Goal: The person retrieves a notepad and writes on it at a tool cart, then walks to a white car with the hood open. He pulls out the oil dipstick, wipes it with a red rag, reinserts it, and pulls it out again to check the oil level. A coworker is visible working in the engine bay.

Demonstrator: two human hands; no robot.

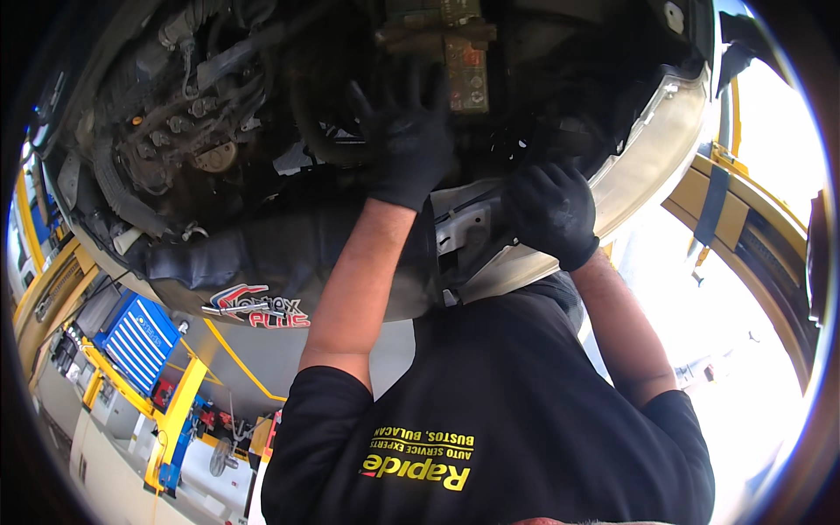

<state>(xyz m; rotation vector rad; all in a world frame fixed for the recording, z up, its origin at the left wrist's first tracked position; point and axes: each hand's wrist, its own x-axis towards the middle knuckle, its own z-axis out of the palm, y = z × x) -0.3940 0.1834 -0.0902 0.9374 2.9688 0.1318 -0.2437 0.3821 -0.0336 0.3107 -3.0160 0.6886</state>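
My left hand (407,140), in a black glove, reaches over the open engine bay with its fingers spread. It is just left of the car battery (468,79), and no held object shows. My right hand (553,214), also gloved in black, is by the front edge of the bay, between the metal front panel (468,229) and the pale headlight (654,144). Its fingers are curled, and what lies under them is hidden. A dark protective cover (236,258) with a printed logo drapes over the car's front edge, left of my left forearm.
Engine parts with hoses (188,114) and a ribbed air duct (118,188) fill the bay's left side. Yellow lift parts (179,411) and a blue tool cabinet (142,341) stand at the lower left. A lift column (744,223) rises at the right.
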